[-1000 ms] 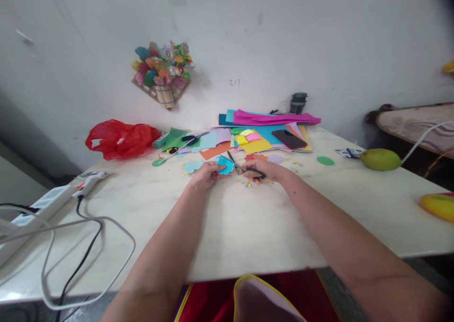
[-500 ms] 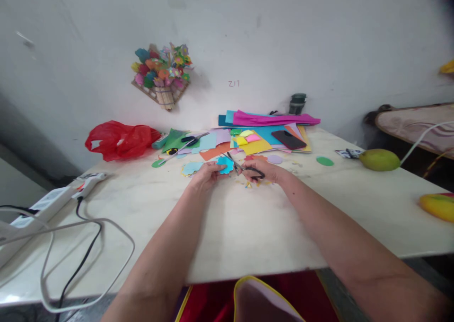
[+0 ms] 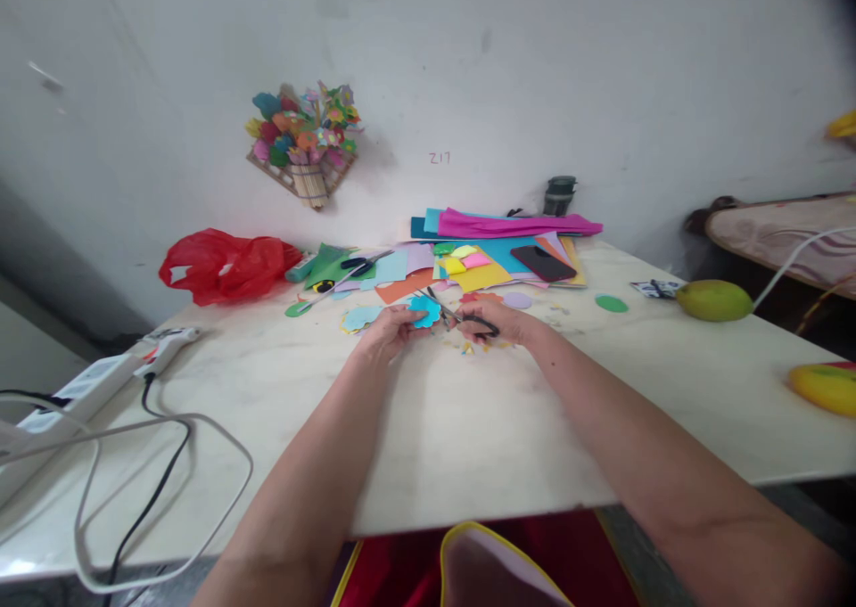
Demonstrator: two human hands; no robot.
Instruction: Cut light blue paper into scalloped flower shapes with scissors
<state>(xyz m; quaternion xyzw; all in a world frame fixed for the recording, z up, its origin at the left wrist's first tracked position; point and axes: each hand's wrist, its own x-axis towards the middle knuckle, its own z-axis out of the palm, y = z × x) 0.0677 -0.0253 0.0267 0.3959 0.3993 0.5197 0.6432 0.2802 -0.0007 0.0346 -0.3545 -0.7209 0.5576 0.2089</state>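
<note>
Over the worktop, the left hand clamps its fingers on the nine o'clock side of the flower, likely to leave its three o'clock rim free for the scissors gripped in the fingers of the right hand.

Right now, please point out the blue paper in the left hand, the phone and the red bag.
Blue paper [image 3: 429,307]: head view, its upper face.
Phone [image 3: 544,264]: head view, its dark face.
Red bag [image 3: 233,266]: head view, its crumpled middle.

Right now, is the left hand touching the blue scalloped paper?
Touching. The head view shows the left hand holding the blue scalloped paper, with the thumb lying over it.
</note>
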